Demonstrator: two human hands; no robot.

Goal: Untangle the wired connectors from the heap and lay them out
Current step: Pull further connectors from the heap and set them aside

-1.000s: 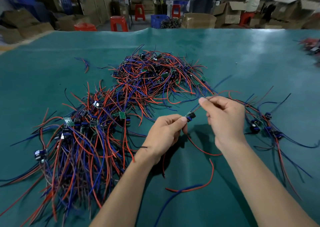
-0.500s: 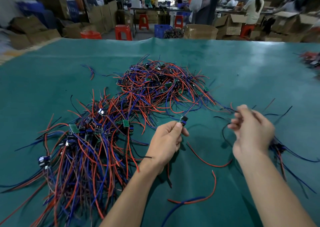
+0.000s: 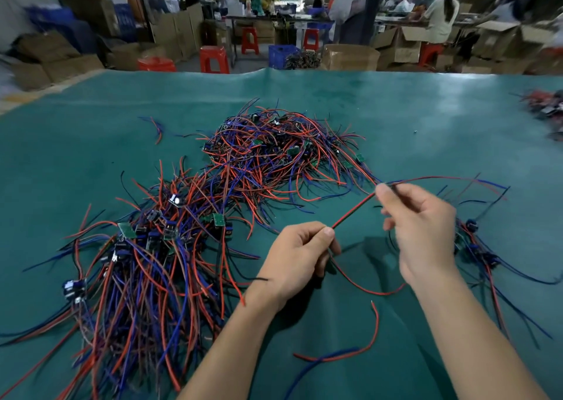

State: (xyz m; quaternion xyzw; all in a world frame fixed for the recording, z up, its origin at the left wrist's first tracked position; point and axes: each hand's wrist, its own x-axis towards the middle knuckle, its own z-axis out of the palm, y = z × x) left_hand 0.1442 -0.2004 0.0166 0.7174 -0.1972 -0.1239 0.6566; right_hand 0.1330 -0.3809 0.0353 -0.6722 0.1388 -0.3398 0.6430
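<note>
The left hand (image 3: 294, 255) pinches a thin red-and-black paired wire (image 3: 353, 212) between thumb and forefinger, just above the green table mat (image 3: 426, 119). The right hand (image 3: 422, 232), a little blurred, pinches the same wire further up, so it runs taut between them. A tangled heap of red, blue and black wired connectors with small green boards (image 3: 268, 156) lies beyond, a second spread-out heap (image 3: 146, 253) sits to the left, and a few laid-out pieces (image 3: 478, 247) rest behind the right hand

Wires (image 3: 353, 213) now taut (connector hidden)
</note>
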